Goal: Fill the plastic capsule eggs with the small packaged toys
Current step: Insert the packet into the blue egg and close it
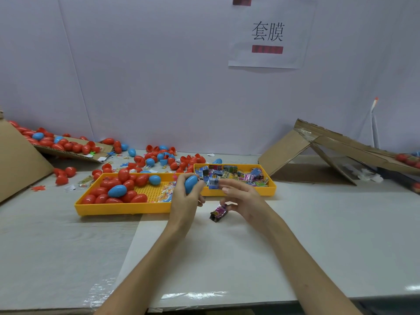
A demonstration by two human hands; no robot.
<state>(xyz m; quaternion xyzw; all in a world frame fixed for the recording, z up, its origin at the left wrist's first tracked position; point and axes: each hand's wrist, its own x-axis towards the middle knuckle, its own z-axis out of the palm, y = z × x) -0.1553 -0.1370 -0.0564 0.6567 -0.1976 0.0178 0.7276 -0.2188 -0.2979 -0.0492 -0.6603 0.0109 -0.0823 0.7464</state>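
Blue plastic capsule egg gripped in left hand. Right hand pinches small blue foil toy packet at egg's 3 o'clock. Pink foil packet at its 6 o'clock, beneath right hand; whether held, unclear.

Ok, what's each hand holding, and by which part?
The left hand grips a blue capsule egg round its lower end. The right hand pinches a small packaged toy by its right edge with the fingers. The purple packet below: unclear.

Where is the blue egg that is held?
Head view, centre: the left hand grips the blue egg between the egg tray and the toy tray, beside the right hand.
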